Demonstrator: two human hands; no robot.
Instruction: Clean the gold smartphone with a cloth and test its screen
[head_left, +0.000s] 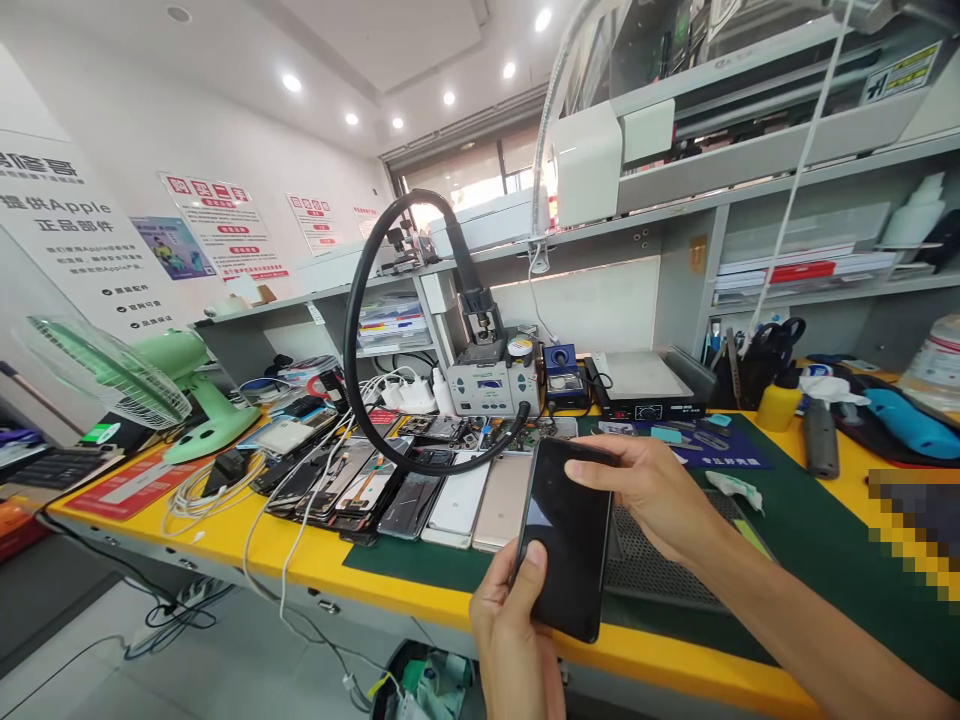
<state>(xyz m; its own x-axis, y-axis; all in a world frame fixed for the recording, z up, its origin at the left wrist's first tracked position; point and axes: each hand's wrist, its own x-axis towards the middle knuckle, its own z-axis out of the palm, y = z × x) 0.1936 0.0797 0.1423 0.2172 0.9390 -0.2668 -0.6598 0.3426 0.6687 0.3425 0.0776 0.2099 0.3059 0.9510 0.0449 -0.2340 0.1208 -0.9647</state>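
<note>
A black smartphone (pixel 568 560) with a dark, glossy screen is held upright and slightly tilted over the front edge of the bench. My left hand (pixel 517 620) grips its lower left side, the thumb pressed on the glass. Around the upper right edge my right hand (pixel 652 490) is closed, its thumb lying on the screen near the top. The fingers behind the phone are mostly hidden. Just beyond it lie a gold phone (pixel 500 505), a white phone (pixel 456 503) and a dark phone (pixel 409 505), side by side on a green mat (pixel 442 567).
A soldering station (pixel 491 388) with a thick black hose (pixel 352 330) stands at the back. Opened phones (pixel 367 480) and loose cables (pixel 217 485) cover the left. A green fan (pixel 180 390) is farther left. At right stand a yellow bottle (pixel 778 400) and a dark spray bottle (pixel 821 435).
</note>
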